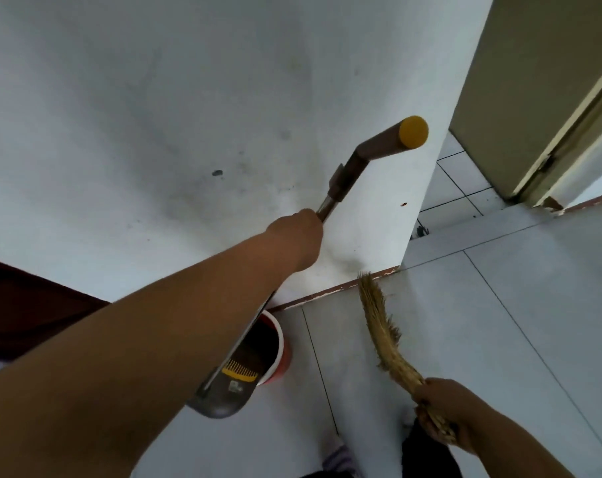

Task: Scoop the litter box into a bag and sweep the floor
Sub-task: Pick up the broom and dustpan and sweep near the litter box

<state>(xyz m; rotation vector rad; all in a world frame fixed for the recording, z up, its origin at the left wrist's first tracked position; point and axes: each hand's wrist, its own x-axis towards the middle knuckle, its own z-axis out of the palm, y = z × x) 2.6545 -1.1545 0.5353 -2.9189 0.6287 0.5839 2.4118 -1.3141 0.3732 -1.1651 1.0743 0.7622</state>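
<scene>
My left hand (301, 232) grips the metal shaft of a long-handled dustpan (228, 388). Its brown handle with a yellow end cap (413, 131) points up toward the wall. The grey pan with a yellow comb hangs tilted over a red bin (281, 343) on the floor. My right hand (444, 405) holds a straw hand broom (382, 326) by its bound end. The bristles reach up to the base of the wall. My left forearm hides much of the shaft.
A white, smudged wall (189, 115) fills the upper left, ending at a corner near a tiled doorway and door frame (568, 132). Dark wood furniture (27, 305) stands at the left. Pale floor tiles (499, 322) spread to the right. My foot shows at the bottom.
</scene>
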